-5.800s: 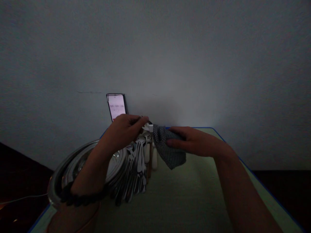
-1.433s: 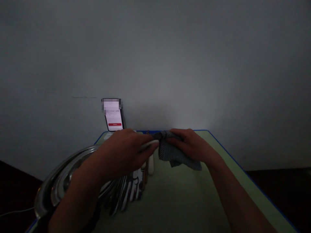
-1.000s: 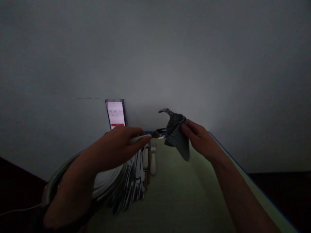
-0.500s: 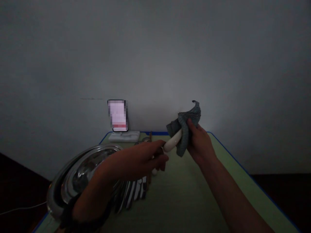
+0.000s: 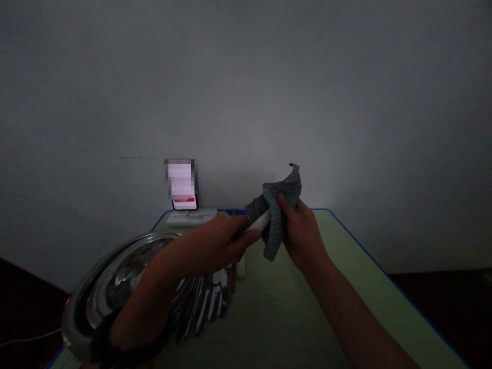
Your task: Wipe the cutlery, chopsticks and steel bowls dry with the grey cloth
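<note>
My left hand [image 5: 226,238] is closed around the near end of a smooth white utensil [image 5: 259,223], thumb and fingers pinching it. The utensil's other end is hidden inside a folded grey cloth [image 5: 273,225], so its exact kind does not show. On the right, my right hand [image 5: 303,225] grips that cloth, with the thumb pressed on top and the cloth wrapped around the utensil. Both hands are held above the table. Below my left hand lie several metal knives [image 5: 209,302] side by side, with wooden chopsticks [image 5: 233,279] and another white utensil [image 5: 241,268] alongside.
Large nested steel bowls or trays [image 5: 75,307] stand at the left of the green table [image 5: 284,318], partly behind my left forearm. A lit phone [image 5: 182,184] leans upright behind a white marbled block [image 5: 190,218]. The grey wall [image 5: 246,102] rises behind the table's blue edge.
Both hands, with the cloth and the white utensil, have shifted left in view. The cloth now sits closer to my left fingers and less of the utensil shows. The view has moved slightly.
</note>
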Motion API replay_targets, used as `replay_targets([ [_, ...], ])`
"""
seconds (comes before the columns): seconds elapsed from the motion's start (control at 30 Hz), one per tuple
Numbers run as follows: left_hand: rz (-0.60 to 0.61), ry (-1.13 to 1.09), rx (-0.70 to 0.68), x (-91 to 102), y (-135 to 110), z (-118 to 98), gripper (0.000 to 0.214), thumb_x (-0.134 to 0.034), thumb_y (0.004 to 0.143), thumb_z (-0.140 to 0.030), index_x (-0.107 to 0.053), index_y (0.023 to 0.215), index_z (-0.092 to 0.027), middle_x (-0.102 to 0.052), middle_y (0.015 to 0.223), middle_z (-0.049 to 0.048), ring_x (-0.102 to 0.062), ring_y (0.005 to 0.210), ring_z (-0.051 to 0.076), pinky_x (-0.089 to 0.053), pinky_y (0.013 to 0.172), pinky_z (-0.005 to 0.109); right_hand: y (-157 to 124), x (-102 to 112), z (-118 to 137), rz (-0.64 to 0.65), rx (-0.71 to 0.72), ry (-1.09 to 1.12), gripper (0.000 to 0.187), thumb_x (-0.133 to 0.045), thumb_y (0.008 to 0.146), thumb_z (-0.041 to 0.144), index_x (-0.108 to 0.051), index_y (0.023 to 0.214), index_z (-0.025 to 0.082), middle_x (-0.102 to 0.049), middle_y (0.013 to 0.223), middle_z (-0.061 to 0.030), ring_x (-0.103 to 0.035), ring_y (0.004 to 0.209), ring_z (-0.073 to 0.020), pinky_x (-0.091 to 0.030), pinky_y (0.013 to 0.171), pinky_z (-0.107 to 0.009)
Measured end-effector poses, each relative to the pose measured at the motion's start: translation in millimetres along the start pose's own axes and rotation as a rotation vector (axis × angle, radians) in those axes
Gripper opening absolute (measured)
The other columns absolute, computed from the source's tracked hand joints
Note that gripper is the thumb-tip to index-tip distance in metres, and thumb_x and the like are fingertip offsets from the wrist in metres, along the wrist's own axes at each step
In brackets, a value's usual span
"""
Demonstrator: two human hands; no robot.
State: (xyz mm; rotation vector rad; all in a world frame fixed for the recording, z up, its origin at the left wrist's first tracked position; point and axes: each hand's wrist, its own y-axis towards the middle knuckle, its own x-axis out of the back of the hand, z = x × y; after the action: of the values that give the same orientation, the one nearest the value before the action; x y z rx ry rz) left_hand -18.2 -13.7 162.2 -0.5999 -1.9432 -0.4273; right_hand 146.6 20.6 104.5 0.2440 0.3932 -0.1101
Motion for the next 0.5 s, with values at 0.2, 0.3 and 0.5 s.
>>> replay_targets([
  [0.2, 0.042, 0.062, -0.003, 2.6, -5, 10, 0.036, -0.033, 0.089, -0.047, -0.055, 0.083, -0.020, -0.055, 0.068, -0.0005, -0.051, 0.059, 0.013, -0.036, 0.054, 0.024, 12, 21, -2, 0.027, 0.182, -0.478, 0.041, -0.053, 0.076, 0.053, -0.064, 0.085, 0.014, -0.066, 0.078, -0.0061, -0.058, 0.074, -0.0184, -0.044, 0.064, -0.029],
  [0.3, 0.040, 0.034, 0.024, 7.3, -10, 22, 0.036, -0.032, 0.089, -0.047, -0.053, 0.080, -0.020, -0.055, 0.068, -0.0013, -0.050, 0.058, 0.012, -0.036, 0.053, 0.024, 24, 33, -6, -0.092, 0.197, -0.512, 0.044, -0.051, 0.077, 0.055, -0.064, 0.082, 0.013, -0.066, 0.076, -0.0065, -0.057, 0.070, -0.0179, -0.043, 0.060, -0.028],
  [0.5, -0.023, -0.026, 0.125, 8.1, -3, 31, 0.037, -0.029, 0.090, -0.045, -0.051, 0.076, -0.019, -0.056, 0.064, -0.0003, -0.053, 0.057, 0.013, -0.038, 0.053, 0.024, 35, 38, -21, -0.001, -0.062, -0.211, 0.040, -0.059, 0.072, 0.050, -0.062, 0.086, 0.013, -0.068, 0.081, -0.0071, -0.061, 0.077, -0.0188, -0.047, 0.069, -0.031],
])
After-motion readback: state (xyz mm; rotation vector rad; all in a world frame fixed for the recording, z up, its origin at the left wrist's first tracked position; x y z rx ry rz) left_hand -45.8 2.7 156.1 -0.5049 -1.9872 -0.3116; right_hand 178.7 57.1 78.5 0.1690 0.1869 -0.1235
